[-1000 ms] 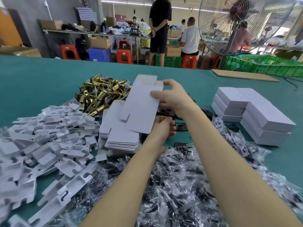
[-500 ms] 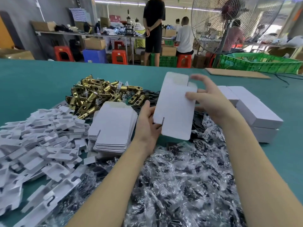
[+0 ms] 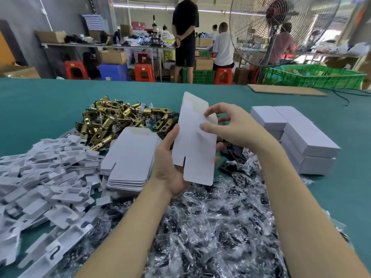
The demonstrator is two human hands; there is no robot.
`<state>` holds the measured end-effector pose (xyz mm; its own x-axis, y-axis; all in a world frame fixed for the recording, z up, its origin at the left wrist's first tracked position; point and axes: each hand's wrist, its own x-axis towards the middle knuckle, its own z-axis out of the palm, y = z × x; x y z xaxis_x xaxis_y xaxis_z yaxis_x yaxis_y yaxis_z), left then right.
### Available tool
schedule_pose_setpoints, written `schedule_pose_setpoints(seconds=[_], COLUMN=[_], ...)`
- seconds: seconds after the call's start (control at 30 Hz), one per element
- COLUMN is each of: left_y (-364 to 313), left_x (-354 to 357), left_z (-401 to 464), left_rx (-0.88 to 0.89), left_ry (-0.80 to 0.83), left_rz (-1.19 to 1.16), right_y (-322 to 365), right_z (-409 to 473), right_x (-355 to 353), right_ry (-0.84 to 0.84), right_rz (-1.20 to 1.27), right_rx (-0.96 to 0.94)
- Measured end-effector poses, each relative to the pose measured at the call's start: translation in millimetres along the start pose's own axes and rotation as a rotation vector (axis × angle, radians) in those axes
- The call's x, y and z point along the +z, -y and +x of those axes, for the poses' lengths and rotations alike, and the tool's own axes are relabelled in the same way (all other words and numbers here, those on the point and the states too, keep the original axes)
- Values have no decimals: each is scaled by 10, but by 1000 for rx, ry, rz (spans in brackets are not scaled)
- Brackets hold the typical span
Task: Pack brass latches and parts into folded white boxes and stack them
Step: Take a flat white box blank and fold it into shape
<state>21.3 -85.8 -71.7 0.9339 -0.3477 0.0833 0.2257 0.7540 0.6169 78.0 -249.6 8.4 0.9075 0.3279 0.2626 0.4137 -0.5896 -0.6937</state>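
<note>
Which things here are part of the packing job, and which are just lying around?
Job:
box blank, held by left hand and right hand
blank stack
brass latches
white inserts
bagged parts
finished boxes

Lying about:
fan
green crate
cardboard sheet

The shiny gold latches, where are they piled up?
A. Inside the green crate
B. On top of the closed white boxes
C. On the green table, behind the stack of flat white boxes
C: the brass latches lie heaped on the table, just beyond the flat box stack.
</note>
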Motion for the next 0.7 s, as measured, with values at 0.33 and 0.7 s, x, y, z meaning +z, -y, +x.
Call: schedule_pose_setpoints(seconds=[0.33, 0.7], left_y=[7, -11], left_x=[89, 168], left_z=[-51, -102], left_rx=[84, 74], left_ry=[54, -40], left_rz=[106, 242], right_y=[156, 258], right_z=[-47, -133], right_x=[20, -69], right_ry=[-252, 26], right_rz=[-86, 284], right_rx=[-150, -205])
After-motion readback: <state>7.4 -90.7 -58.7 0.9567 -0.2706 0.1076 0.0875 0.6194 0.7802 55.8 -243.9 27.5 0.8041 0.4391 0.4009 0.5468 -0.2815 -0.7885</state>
